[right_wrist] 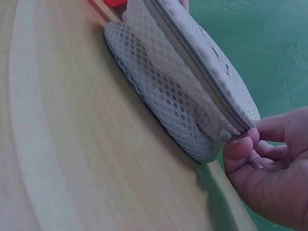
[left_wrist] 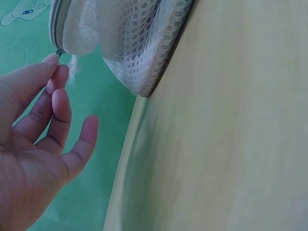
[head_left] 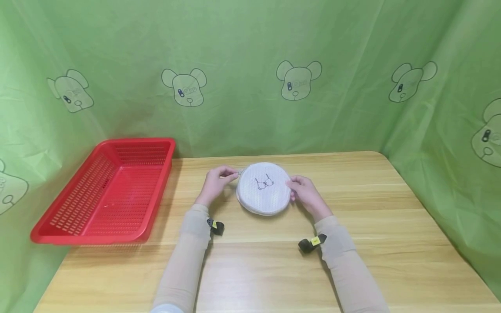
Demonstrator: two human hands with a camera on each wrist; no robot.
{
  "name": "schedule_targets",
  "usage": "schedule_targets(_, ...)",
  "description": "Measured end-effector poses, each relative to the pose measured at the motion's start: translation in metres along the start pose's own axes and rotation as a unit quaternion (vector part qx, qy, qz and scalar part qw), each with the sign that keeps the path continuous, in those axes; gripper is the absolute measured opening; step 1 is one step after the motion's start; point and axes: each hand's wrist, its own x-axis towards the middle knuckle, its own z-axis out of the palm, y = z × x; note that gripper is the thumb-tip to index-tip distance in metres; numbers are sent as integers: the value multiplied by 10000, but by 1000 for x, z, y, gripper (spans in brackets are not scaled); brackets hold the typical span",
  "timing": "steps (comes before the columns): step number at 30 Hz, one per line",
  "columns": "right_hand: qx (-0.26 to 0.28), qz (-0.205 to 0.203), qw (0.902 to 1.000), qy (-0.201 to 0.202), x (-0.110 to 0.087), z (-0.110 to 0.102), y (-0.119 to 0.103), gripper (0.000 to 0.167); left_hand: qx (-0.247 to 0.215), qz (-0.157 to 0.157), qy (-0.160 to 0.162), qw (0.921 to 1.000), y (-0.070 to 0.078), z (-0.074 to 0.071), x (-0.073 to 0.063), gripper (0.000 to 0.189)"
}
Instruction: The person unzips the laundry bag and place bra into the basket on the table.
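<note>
A round white mesh laundry bag (head_left: 263,195) with a line drawing of a bra on its top sits on the table between both hands. At its left edge my left hand (head_left: 216,182) pinches the small zipper pull (left_wrist: 59,53) between thumb and forefinger, the other fingers spread loosely. My right hand (head_left: 307,193) grips the right edge of the lid by thumb and curled fingers. The grey zipper (right_wrist: 204,72) runs around the rim and looks closed along the side facing the right wrist camera. Below it, the honeycomb mesh side wall (right_wrist: 159,86) sags in folds onto the table.
A red plastic basket (head_left: 145,217) with slotted walls stands at the left of the wooden table (head_left: 375,243). Green curtains (head_left: 242,39) with bear-head prints hang behind and at both sides. Each forearm wears a strapped black wrist camera (head_left: 307,246).
</note>
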Motion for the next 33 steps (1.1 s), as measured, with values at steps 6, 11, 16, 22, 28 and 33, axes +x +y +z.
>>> schedule_targets(6, -12, -51, 10000, 75, 0, 0, 1, 30, -18, 12, -54, 10000, -1, -1, 0, 19)
schedule_targets(11, -16, -38, 10000, 87, 1, 0, 2, 29, -24, -67, -116, 9999, 0, -1, 0, 20)
schedule_targets(16, -71, 9, 9999, 102, 1, 0, 3, 31, -16, -163, -169, 9997, 1, -2, -1, 19)
schedule_targets(22, -81, -20, 9999, 104, 1, 0, 2, 28, -3, -176, -176, 9997, 1, -2, -2, 19)
schedule_targets(28, -53, -86, 9999, 66, 0, 0, 3, 25, 28, -133, -188, 9997, -1, -3, -2, 19)
schedule_targets(33, -26, -122, 9999, 70, 1, 0, 3, 22, 58, -151, -243, 9996, -2, -4, -2, 18)
